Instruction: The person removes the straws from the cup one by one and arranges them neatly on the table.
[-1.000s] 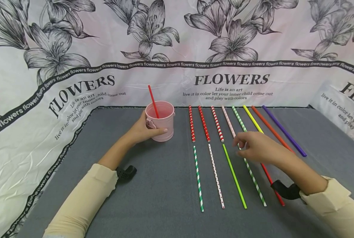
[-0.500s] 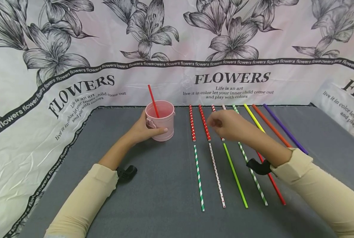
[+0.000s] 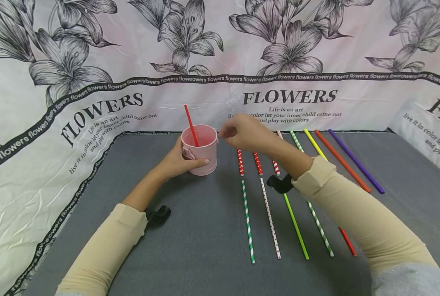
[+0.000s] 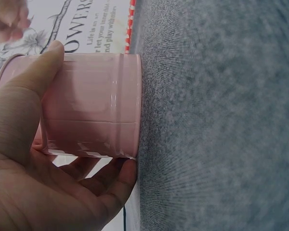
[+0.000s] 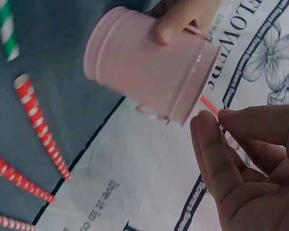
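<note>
A pink bucket stands upright on the grey tabletop, and a red straw leans in it with its upper end above the rim. My left hand grips the bucket's side, thumb across the front; in the left wrist view, the fingers curl beneath it. My right hand hovers just right of the bucket's rim. In the right wrist view, the thumb and index fingertips are close together with nothing visible between them, in front of the red straw's end.
Several straws lie in two rows to the right: red dotted, green striped, lime, orange and purple among them. My right forearm covers parts of some. A flower-printed cloth rises behind the table.
My right hand has moved left and away from me, from over the straws to beside the bucket's rim. The left hand and the bucket have stayed in place.
</note>
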Action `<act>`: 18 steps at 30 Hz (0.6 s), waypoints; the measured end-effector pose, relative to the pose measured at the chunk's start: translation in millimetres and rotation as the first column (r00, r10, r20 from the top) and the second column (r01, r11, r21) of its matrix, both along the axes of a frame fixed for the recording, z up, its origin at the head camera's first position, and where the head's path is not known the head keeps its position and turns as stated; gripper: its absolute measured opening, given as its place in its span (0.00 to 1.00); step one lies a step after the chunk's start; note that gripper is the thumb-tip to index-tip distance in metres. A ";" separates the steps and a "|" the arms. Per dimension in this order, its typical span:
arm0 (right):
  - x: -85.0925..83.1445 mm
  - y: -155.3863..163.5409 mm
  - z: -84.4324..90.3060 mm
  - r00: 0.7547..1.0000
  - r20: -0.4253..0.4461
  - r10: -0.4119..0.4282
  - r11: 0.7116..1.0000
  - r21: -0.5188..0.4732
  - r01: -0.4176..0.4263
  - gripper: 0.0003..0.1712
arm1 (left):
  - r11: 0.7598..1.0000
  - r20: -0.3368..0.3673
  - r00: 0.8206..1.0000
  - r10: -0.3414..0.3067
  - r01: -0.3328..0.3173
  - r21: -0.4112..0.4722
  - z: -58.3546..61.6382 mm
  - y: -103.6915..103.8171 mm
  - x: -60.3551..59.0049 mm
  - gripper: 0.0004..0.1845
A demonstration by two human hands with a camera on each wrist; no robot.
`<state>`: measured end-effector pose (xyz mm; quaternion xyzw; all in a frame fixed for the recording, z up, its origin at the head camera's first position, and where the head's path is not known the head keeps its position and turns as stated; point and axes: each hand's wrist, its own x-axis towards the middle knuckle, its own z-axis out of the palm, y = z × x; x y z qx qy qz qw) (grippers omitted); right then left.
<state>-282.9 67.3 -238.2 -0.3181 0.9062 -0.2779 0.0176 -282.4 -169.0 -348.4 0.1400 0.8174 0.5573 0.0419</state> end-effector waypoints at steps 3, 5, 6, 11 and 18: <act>-7.0 -15.3 -0.5 1.000 0.003 -0.010 1.000 -0.002 0.010 0.10 | 1.000 -0.019 1.000 0.002 -0.002 -0.009 -8.4 -3.0 -5.5 0.55; -11.7 -24.5 -0.8 1.000 0.019 -0.020 1.000 -0.006 0.020 0.10 | 1.000 -0.027 1.000 0.003 -0.004 -0.018 -10.2 -4.4 -5.8 0.55; -14.0 -28.5 -0.9 0.999 0.034 -0.027 1.000 -0.008 0.027 0.10 | 1.000 -0.030 1.000 0.003 -0.004 -0.022 -10.9 -4.8 -5.6 0.55; -28.0 -46.6 -5.8 0.994 0.103 -0.046 0.998 -0.031 0.050 0.08 | 0.999 -0.047 0.999 -0.011 0.009 -0.031 -12.6 -5.2 -6.1 0.52; -41.1 -70.4 -18.6 0.986 0.112 -0.120 0.993 0.012 0.119 0.06 | 0.999 -0.059 0.998 -0.018 0.016 -0.041 -11.4 -4.8 -7.4 0.52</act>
